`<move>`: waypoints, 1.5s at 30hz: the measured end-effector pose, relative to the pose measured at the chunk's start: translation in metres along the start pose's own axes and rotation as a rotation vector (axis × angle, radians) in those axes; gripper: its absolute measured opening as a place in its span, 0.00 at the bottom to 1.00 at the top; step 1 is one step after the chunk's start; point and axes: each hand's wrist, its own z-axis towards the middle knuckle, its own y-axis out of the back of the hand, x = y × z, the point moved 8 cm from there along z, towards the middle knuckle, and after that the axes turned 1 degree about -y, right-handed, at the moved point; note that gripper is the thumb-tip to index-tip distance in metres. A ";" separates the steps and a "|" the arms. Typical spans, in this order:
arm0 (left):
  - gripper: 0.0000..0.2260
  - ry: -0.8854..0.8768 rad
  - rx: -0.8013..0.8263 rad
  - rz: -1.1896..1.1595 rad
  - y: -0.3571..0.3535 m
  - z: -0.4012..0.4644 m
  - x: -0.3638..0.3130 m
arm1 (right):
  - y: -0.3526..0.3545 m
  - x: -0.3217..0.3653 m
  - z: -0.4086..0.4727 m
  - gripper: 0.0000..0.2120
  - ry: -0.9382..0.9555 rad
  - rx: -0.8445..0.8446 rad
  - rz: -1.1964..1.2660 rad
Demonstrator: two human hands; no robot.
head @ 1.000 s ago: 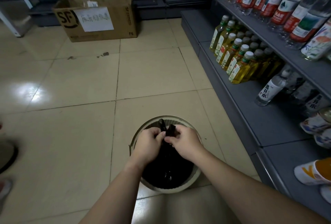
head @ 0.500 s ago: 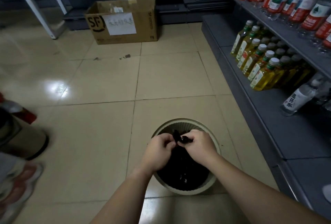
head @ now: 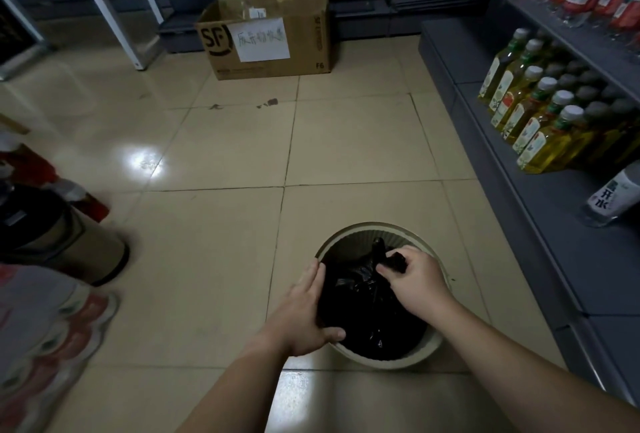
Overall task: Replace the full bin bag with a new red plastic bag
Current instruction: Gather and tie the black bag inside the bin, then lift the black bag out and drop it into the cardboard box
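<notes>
A round pale bin [head: 360, 235] stands on the tiled floor at the lower middle. A full black bin bag [head: 367, 308] sits inside it, gathered at the top. My right hand [head: 415, 280] is closed around the bag's bunched neck at the far side. My left hand [head: 304, 311] lies on the bin's left rim, fingers spread against the bag's side and thumb hooked over the rim. No red plastic bag is in view.
A grey shop shelf [head: 540, 211] with yellow drink bottles [head: 540, 127] runs along the right, close to the bin. A cardboard box [head: 270, 41] stands at the back. A dark cylindrical container [head: 59, 242] and blurred packaged goods [head: 45, 335] are at the left.
Both hands were pinched together on the bag's top. Now my left hand has let go and moved down to the bin's left rim; my right hand still holds the neck. The view has shifted.
</notes>
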 end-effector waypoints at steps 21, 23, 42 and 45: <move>0.60 0.165 0.019 -0.327 0.053 -0.008 -0.016 | 0.087 0.142 0.004 0.18 -0.168 0.011 0.015; 0.59 0.189 0.025 -0.378 0.085 -0.019 -0.031 | 0.105 0.174 0.005 0.16 -0.179 0.023 0.011; 0.49 0.024 -0.187 -0.744 0.547 -0.107 -0.177 | 0.268 0.577 0.047 0.06 -0.161 0.000 0.209; 0.51 0.062 -0.176 -0.735 0.578 -0.094 -0.159 | 0.262 0.609 0.073 0.04 -0.157 0.031 0.210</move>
